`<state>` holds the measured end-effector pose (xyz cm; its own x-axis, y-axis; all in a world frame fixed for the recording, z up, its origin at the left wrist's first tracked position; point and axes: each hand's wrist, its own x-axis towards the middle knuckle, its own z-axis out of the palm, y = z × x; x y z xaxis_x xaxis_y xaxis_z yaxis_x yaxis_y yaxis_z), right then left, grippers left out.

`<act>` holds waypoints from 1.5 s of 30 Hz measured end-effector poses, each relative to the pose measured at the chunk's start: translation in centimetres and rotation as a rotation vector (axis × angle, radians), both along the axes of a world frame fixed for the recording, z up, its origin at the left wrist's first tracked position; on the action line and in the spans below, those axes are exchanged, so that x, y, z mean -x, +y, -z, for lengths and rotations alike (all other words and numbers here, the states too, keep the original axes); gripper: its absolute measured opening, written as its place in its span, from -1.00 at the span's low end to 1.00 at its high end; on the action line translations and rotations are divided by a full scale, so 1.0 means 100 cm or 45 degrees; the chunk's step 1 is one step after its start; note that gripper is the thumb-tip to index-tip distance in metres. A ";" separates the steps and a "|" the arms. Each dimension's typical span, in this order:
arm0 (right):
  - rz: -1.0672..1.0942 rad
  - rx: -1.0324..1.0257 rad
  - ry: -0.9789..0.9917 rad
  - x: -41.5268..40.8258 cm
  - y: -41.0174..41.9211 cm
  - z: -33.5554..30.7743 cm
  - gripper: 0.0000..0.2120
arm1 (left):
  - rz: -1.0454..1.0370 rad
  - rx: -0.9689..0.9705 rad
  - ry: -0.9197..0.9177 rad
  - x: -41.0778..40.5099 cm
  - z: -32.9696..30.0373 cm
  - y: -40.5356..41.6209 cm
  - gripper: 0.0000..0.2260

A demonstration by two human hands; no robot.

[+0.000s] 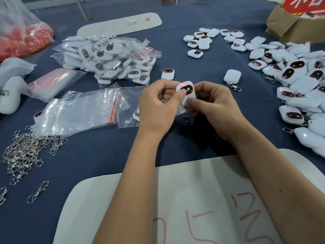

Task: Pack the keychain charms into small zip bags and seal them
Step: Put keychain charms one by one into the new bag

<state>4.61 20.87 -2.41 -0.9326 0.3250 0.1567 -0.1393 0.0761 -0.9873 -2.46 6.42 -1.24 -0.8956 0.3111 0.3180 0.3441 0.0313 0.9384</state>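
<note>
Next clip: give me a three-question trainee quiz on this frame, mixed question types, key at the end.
1. True or false: the charm held by both hands is already inside a zip bag.
2. Where does the pile of loose metal clasps lie? A) far right B) near left C) top centre
3. Fill in: the bagged charms are piled on the ___ tablecloth.

Key: 1 false, the left hand and right hand hold it bare. 2 B. 3 blue.
</note>
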 end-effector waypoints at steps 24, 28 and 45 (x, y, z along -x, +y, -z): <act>0.321 -0.249 -0.060 0.006 -0.006 0.002 -0.86 | -0.491 0.573 0.119 -0.011 -0.004 0.006 -0.85; 0.319 -0.383 -0.076 0.006 -0.008 0.002 -0.92 | -0.480 0.570 0.216 -0.014 -0.005 0.008 -0.85; 0.348 -0.528 0.049 0.000 -0.014 -0.008 -0.63 | -0.472 0.285 0.473 -0.015 -0.005 0.011 -0.79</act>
